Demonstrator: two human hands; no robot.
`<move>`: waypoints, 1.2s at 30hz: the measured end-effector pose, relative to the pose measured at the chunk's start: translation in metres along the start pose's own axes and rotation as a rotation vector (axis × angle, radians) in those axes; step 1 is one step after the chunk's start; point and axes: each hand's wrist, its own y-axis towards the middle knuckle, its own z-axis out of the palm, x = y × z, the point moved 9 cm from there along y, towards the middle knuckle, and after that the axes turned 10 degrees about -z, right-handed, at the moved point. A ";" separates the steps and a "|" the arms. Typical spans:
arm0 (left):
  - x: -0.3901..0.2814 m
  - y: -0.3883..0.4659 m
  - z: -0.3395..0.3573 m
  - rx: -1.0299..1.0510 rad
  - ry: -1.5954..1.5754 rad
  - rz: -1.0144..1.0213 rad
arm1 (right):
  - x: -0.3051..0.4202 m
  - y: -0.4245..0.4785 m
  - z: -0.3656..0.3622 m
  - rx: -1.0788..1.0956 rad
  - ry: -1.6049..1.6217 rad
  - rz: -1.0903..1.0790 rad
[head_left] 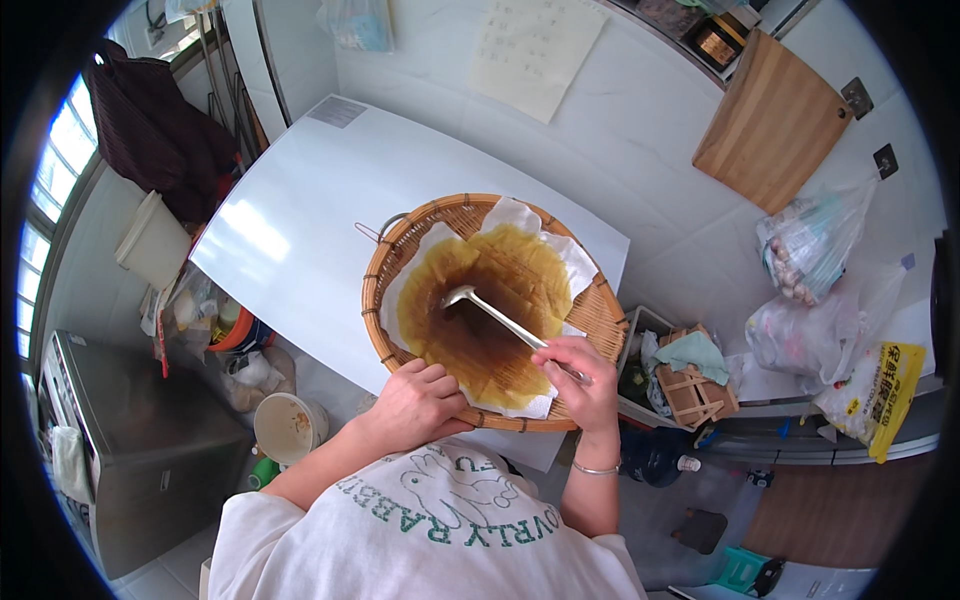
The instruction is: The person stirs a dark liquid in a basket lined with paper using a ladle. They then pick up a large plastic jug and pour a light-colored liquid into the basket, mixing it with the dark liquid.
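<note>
A round woven bamboo basket [373, 319] sits on the white tabletop, lined with white paper [574, 274] that is largely soaked yellow-brown. Dark brown liquid [480, 330] pools in the middle of the lining. My right hand [581, 379] grips the handle of a metal ladle [499, 315] over the basket's near right part; the ladle's head lies at the liquid. At the near left rim, my left hand [424, 397] holds the bamboo edge, fingers curled over the lining. What lies beneath the basket is hidden.
The white table [315, 195] stretches to the left and back, against a tiled wall. A white bucket [291, 427] stands below at the left. Right of the table is a grey crate [652, 375] with wooden pieces. A wooden cutting board [776, 124] hangs on the wall beside plastic bags [814, 240].
</note>
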 end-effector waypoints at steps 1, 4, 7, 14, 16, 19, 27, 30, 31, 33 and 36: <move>0.000 0.000 0.000 -0.001 -0.002 -0.002 | 0.001 0.002 0.000 -0.020 0.001 0.000; 0.000 0.001 -0.001 -0.004 -0.002 0.000 | 0.007 -0.001 -0.003 -0.064 -0.028 -0.037; -0.001 0.001 -0.002 -0.023 0.003 0.003 | 0.023 -0.016 -0.018 -0.101 -0.031 -0.036; -0.002 0.003 -0.002 -0.024 -0.009 -0.004 | 0.028 -0.051 -0.037 -0.022 -0.203 -0.007; -0.002 0.003 -0.003 -0.026 -0.015 0.000 | 0.024 -0.053 -0.041 -0.073 -0.187 0.014; -0.003 0.003 -0.004 -0.022 -0.017 0.001 | 0.011 -0.049 -0.040 -0.147 -0.160 0.010; -0.003 0.003 -0.003 -0.011 -0.016 0.008 | -0.006 -0.020 -0.027 -0.145 -0.047 0.001; -0.004 0.004 -0.004 -0.016 -0.014 0.011 | -0.012 -0.013 -0.025 -0.188 0.009 0.012; -0.003 0.003 -0.003 -0.021 -0.016 0.011 | -0.009 -0.014 -0.026 -0.188 -0.019 -0.004; -0.002 0.003 -0.003 -0.026 -0.022 0.009 | -0.003 -0.019 -0.027 -0.187 -0.073 -0.032; -0.002 0.002 -0.004 -0.022 -0.026 0.001 | 0.017 -0.040 -0.036 -0.147 -0.130 -0.033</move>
